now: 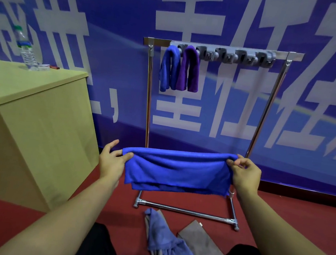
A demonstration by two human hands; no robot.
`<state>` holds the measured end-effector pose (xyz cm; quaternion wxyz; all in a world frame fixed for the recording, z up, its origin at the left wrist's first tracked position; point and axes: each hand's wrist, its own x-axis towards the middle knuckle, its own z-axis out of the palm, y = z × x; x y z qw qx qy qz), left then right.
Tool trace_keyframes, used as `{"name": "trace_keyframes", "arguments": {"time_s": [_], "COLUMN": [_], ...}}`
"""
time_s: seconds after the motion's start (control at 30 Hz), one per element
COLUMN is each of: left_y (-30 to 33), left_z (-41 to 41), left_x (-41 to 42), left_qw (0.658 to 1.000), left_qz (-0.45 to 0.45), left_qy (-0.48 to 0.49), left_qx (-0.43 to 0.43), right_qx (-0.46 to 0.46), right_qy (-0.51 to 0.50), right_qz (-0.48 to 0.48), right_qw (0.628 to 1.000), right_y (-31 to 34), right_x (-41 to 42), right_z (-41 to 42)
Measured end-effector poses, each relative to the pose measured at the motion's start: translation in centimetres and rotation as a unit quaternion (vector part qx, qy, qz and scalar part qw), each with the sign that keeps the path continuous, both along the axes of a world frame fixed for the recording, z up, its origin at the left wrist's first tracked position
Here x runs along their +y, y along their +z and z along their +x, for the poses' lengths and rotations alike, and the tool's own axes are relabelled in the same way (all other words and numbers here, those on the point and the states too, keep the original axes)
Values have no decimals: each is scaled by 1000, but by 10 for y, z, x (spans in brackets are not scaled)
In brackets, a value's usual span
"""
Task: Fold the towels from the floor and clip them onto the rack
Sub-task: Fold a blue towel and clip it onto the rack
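Blue towel held folded in both hands, in front of the rack.

Nearest, on the red floor (277,214): a crumpled light-blue towel (163,243) lying over a grey towel (199,244). Above these, the left hand (112,161) and right hand (244,174) each pinch one upper corner of the blue towel (176,170), fingers closed on the cloth; it hangs doubled over, stretched level between them. Beyond, the metal rack (148,105) stands against the wall, with a blue towel (169,70) and a purple towel (189,70) clipped side by side, touching, at the left of its grey clip bar (240,56). Left, a plastic bottle (26,51) stands on the wooden tabletop (24,82).
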<state>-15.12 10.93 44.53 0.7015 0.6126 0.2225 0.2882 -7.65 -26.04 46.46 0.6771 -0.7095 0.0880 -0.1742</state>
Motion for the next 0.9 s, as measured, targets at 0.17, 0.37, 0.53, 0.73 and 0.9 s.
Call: {"name": "trace_keyframes", "arguments": {"time_s": [0.17, 0.37, 0.53, 0.73, 0.9], "left_y": [-1, -9, -10, -4, 2], "left_z": [1, 8, 6, 3, -1], "left_x": [0, -2, 1, -5, -12], "left_qw": [1000, 994, 983, 954, 955], "left_qz": [10, 63, 131, 233, 210], "left_qy": [-5, -69, -116, -173, -201], "left_qx": [10, 55, 65, 69, 56], "right_qx": [16, 11, 0, 23, 17], "right_qy": [-6, 38, 84, 150, 139], "right_qz": [-52, -77, -127, -194, -181], "right_qw": [998, 996, 988, 969, 973], "right_y": [-4, -6, -3, 0, -1], "right_x": [-2, -5, -7, -8, -7], "right_z": [1, 0, -6, -6, -5]}}
